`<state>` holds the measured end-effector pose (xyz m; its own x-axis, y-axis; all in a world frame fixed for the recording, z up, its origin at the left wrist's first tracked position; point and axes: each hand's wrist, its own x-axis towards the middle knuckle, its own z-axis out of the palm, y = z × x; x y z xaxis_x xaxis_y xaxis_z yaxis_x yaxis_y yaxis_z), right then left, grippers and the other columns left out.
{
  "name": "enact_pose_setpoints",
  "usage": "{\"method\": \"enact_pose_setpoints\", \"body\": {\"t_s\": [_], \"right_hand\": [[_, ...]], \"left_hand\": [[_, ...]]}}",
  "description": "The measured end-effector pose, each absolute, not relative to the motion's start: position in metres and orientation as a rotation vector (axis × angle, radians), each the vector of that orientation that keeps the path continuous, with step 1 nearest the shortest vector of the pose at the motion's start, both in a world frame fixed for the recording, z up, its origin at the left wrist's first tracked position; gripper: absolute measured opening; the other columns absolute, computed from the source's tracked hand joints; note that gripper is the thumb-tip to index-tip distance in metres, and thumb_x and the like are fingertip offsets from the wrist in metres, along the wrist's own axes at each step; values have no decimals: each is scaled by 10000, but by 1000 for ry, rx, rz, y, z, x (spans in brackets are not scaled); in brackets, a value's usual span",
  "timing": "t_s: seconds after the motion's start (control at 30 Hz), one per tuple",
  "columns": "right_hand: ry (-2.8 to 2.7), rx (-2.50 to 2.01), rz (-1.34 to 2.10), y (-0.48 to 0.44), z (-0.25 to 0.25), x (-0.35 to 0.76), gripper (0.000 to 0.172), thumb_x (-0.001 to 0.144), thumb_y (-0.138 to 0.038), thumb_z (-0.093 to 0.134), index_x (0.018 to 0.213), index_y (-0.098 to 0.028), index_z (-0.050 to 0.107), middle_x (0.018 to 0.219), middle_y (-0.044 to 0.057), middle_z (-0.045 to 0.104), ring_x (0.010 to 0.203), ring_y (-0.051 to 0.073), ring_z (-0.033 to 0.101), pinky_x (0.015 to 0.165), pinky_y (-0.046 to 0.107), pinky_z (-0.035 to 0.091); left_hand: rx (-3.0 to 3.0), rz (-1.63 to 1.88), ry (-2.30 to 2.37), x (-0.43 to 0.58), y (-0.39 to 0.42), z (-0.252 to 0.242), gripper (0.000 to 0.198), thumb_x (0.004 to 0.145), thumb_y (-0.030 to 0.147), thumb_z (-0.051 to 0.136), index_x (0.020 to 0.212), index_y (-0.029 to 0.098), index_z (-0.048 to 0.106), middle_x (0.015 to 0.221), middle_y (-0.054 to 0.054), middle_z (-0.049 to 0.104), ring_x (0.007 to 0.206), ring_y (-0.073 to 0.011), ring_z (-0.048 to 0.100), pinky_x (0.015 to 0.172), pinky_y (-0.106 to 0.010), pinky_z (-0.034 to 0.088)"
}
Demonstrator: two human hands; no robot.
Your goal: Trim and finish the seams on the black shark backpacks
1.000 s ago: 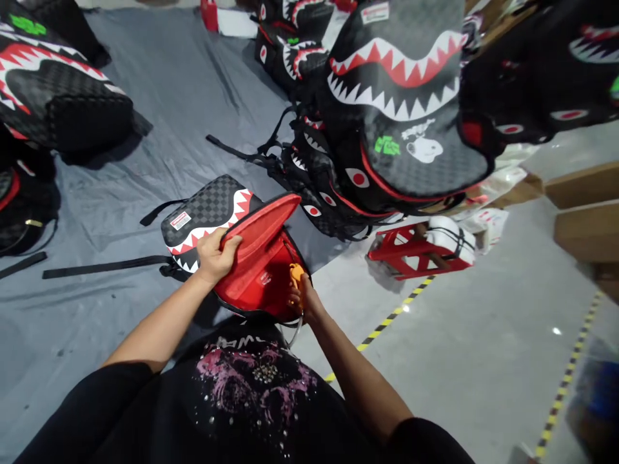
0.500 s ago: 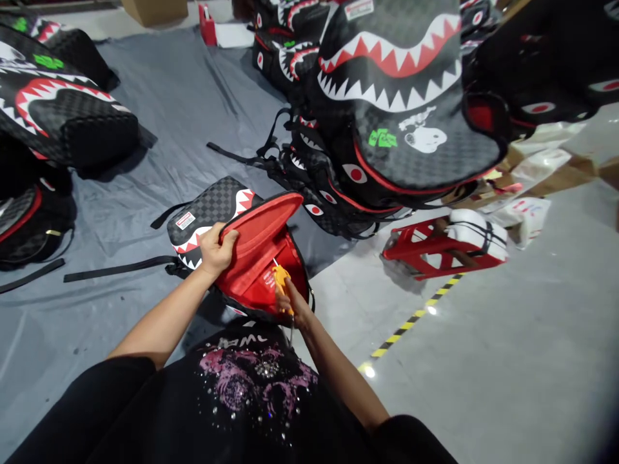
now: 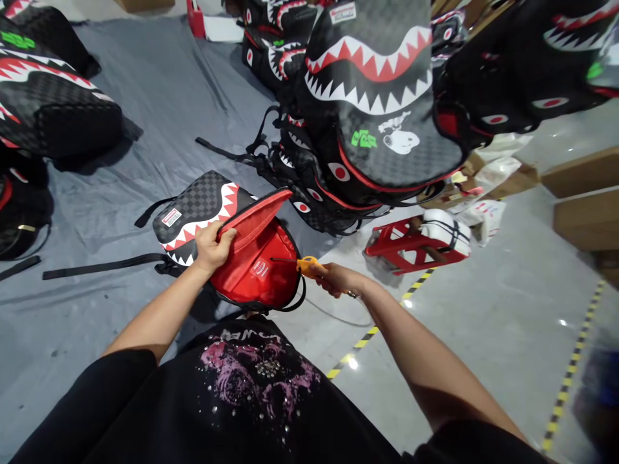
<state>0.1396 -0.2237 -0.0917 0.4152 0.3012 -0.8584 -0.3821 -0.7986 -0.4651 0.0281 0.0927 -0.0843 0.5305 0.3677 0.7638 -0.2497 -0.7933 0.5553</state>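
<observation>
A black checkered backpack with a red-and-white shark mouth lies on a grey sheet in front of me, its main flap lifted to show the red lining. My left hand grips the edge of that raised flap. My right hand is closed around a small orange-handled tool, likely thread snips. Its dark tip points left into the red interior. The hand itself sits just outside the bag's right rim.
A tall heap of matching shark-mouth backpacks rises at the right and back. More such bags lie at the far left. A red frame with a white pad lies on the concrete floor. Yellow-black tape crosses it. Cardboard boxes stand at the right.
My right hand has pulled out of the bag and swung to the right with the orange tool. My left hand has kept its hold on the flap.
</observation>
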Motion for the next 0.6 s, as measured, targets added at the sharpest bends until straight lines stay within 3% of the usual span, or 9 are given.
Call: {"method": "enact_pose_setpoints", "body": {"t_s": [0.2,0.4,0.6], "right_hand": [[160,-1856,1452,-245,-90,133,467,1005,-579,352,743,-200,429,473,-94,273,349,69,251,363,197,264],[147,-1907,1383,-237,-102,152,459,1004,-560,369,725,-201,434,458,-78,320,340,75,268,349,201,270],[-62,-1913,1396,-219,-100,181,543,904,-700,483,712,-192,469,461,-69,347,361,78,316,363,208,314]], "left_hand": [[2097,1196,165,30,91,-84,386,887,493,540,643,194,537,490,51,402,441,-87,356,484,-232,290],[2104,1064,220,32,91,-77,424,872,548,520,636,197,507,506,46,400,467,-92,355,507,-233,322],[2079,631,161,28,105,-57,462,840,605,540,673,173,546,597,23,489,566,-103,424,549,-223,364]]}}
